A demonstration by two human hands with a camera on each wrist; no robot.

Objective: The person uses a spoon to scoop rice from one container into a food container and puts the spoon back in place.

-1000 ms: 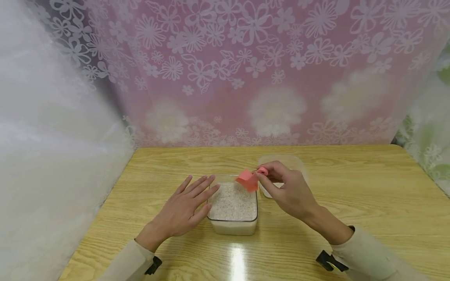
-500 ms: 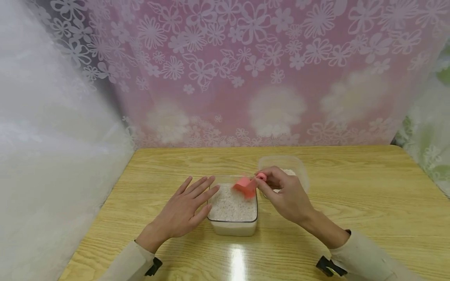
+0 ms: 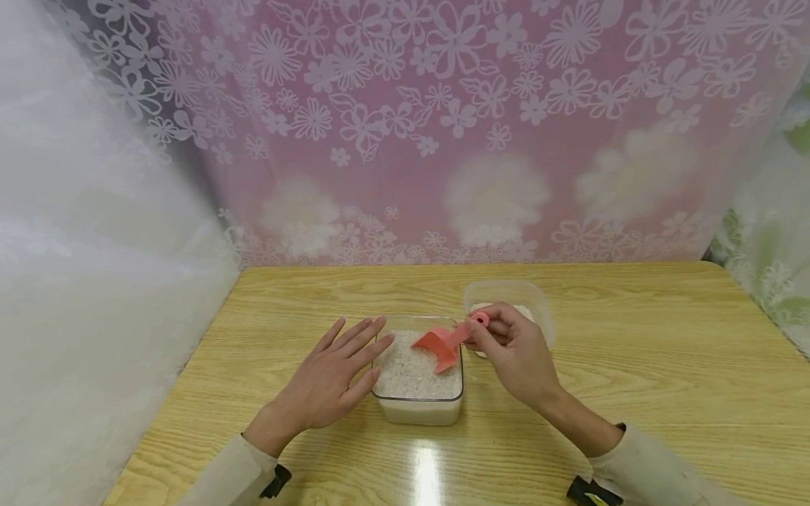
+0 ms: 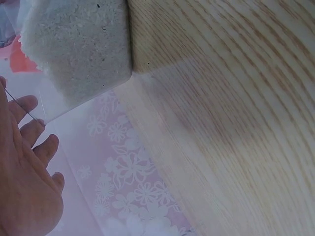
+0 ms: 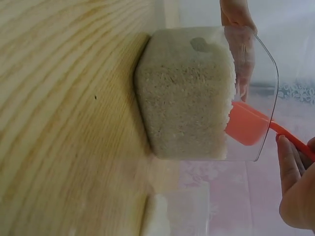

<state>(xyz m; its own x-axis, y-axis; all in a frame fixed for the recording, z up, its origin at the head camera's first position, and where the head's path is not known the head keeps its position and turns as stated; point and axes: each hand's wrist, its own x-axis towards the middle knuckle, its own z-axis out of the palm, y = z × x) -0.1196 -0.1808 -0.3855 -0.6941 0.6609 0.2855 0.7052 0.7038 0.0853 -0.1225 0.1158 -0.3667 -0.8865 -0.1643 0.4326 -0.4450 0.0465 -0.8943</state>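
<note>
A clear square container filled with rice stands near the middle of the table. My right hand pinches the handle of a pink scoop. In the right wrist view the bowl of the scoop is inside the container, its edge at the rice surface. Straight, spread fingers of my left hand rest on the container's left rim. That hand also shows at the rim in the left wrist view.
Behind my right hand sits a second, translucent container holding something white, partly hidden by the hand. The wooden table runs back to a pink flowered curtain. Pale sheeting hangs at the left.
The pink scoop has turned and come down from above the container's back right corner to the rice surface. My right hand has shifted slightly towards me; the left hand stays put.
</note>
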